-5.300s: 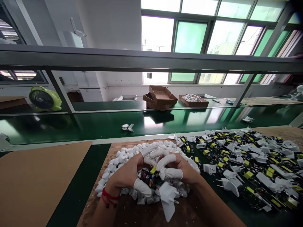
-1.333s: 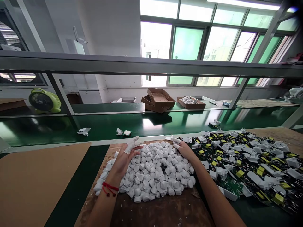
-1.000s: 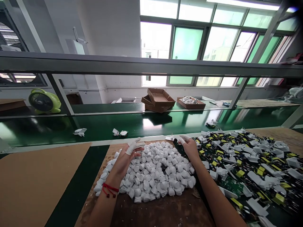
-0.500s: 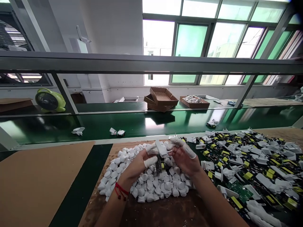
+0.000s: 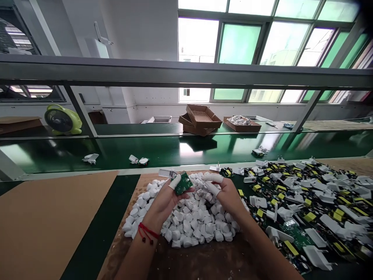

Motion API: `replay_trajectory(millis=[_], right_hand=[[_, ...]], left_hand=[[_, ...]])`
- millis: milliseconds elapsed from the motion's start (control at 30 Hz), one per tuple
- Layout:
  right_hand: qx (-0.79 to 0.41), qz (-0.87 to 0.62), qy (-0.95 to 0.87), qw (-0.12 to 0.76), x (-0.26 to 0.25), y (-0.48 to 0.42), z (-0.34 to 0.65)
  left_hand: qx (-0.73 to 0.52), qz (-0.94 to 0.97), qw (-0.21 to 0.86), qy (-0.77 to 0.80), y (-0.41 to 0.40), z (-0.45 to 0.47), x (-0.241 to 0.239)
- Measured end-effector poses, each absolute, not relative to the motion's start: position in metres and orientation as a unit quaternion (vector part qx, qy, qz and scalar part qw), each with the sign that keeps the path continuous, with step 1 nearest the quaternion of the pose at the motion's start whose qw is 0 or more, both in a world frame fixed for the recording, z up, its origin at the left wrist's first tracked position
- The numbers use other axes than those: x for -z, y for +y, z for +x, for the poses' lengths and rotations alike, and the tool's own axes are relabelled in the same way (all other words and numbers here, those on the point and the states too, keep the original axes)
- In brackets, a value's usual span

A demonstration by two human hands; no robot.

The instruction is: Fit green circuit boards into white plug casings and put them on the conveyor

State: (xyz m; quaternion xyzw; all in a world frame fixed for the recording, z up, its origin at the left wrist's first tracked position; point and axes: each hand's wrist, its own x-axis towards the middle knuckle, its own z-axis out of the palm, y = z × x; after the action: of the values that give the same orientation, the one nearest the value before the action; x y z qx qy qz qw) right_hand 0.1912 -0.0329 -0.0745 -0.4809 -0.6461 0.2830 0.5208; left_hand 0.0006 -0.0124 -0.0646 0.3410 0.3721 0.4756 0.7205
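Note:
My left hand grips a green circuit board between thumb and fingers, its solder side turned up. A white plastic housing juts out to the left behind the thumb and seems joined to the board. My right hand is over the far right of a heap of small white caps, fingers stretched left and slightly apart. Nothing can be made out between them, though white fingertip covers blend with the caps. Both hands wear such covers on some fingers. The heap lies on a brown board.
Many circuit boards with white housings and yellow parts spread across the right side. A cardboard sheet lies at left. Behind runs a green conveyor belt carrying a few units. Brown trays and a green fan stand beyond.
The board has turned from edge-on to showing its green face and shifted left with my left hand. My right hand has come away from it to the caps. Units on the belt moved slightly left.

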Motion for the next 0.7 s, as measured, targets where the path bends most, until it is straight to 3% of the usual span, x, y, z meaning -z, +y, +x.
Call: replay_trajectory(millis=[133,333,567,700], right_hand=[[-0.123,-0.455,-0.791,0.389,0.076,-0.033,0.195],[-0.053,-0.511,-0.826,0.23,0.085,-0.029,0.196],[0.003,-0.558,-0.821,0.123,0.084,-0.029,0.192],[0.006,-0.536,-0.836,0.122,0.079,-0.032,0.19]], left_hand=[[-0.516,0.286,0.731,0.343,-0.009,0.0,0.059],[-0.537,0.28,0.723,0.333,-0.01,0.002,0.058],[-0.51,0.362,0.712,0.319,-0.01,-0.001,0.067],[-0.52,0.362,0.699,0.33,-0.01,-0.003,0.069]])
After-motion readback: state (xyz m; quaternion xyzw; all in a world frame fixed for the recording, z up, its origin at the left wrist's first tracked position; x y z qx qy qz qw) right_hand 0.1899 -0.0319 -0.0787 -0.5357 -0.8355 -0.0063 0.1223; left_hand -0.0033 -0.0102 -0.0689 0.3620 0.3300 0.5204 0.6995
